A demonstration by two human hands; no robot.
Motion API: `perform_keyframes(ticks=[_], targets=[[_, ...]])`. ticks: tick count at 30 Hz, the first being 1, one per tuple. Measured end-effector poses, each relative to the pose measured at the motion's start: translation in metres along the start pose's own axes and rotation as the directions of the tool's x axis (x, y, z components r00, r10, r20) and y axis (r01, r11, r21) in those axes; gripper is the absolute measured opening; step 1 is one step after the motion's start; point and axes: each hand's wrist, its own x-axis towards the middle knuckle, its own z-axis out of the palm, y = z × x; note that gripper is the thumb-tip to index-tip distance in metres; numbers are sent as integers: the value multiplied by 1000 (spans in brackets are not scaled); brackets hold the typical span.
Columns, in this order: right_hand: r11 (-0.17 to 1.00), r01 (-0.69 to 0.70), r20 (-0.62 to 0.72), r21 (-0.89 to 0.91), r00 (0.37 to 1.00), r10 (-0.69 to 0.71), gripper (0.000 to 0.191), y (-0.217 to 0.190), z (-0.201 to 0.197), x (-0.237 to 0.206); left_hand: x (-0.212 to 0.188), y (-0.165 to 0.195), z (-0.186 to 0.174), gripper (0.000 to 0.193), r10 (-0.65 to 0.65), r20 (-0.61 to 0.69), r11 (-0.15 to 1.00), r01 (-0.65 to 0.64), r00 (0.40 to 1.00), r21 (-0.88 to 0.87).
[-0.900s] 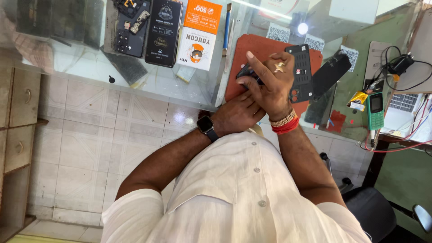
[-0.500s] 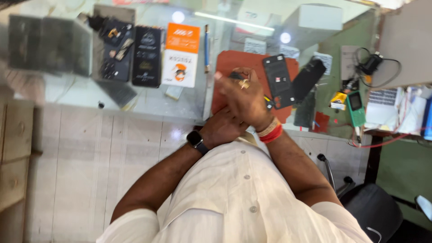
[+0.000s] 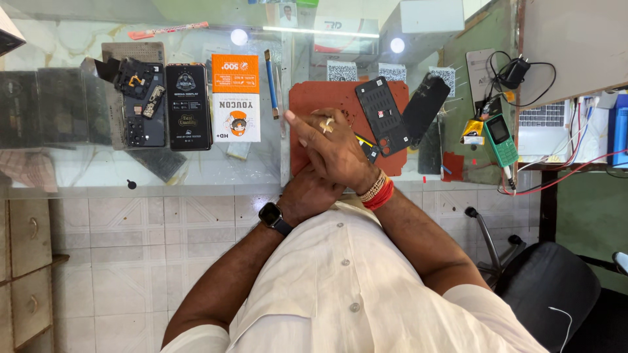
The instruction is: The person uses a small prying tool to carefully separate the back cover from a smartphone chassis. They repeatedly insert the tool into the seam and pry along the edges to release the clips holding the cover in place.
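Note:
My right hand [image 3: 335, 149], with a ring and red and bead bands at the wrist, lies across my left hand [image 3: 307, 193]; its fingers point up and left. Most of the left hand is hidden beneath it, and a black watch [image 3: 273, 216] sits on that wrist. Both hands rest at the near edge of a red-brown work mat [image 3: 313, 98] on the glass counter. A black phone back frame [image 3: 383, 116] lies on the mat just right of the hands. A small black and yellow part [image 3: 368, 148] peeks out beside the right hand.
A black phone cover [image 3: 426, 107] and a green keypad phone [image 3: 500, 138] lie to the right. Left of the mat are a blue pen [image 3: 271, 82], an orange and white box [image 3: 235, 98], a black box [image 3: 188, 106] and an opened phone [image 3: 140, 104]. A black chair [image 3: 549, 294] stands at lower right.
My right hand has come down from a raised pose above the mat and now rests over the left hand. The view has swung so the counter sits more centred.

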Motion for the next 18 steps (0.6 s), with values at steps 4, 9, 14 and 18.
perform_keyframes(ticks=[4, 9, 14, 18], targets=[[982, 39, -106, -185, 993, -59, 64, -1, 1, -3, 0, 1, 0, 17, -24, -116, 998, 16, 993, -68], [998, -28, -25, -47, 999, 27, 62, 3, -1, 0, -3, 0, 0, 20, 42, -124, 999, -38, 991, 30], [990, -42, -27, -132, 999, 39, 60, 6, 5, -6, -4, 0, 2, 20, 17, -78, 1000, -15, 997, 22], [960, -279, -59, 30, 958, 281, 60, 11, 20, -22, -2, 0, -1, 22, 20, -68, 999, -17, 997, 45]])
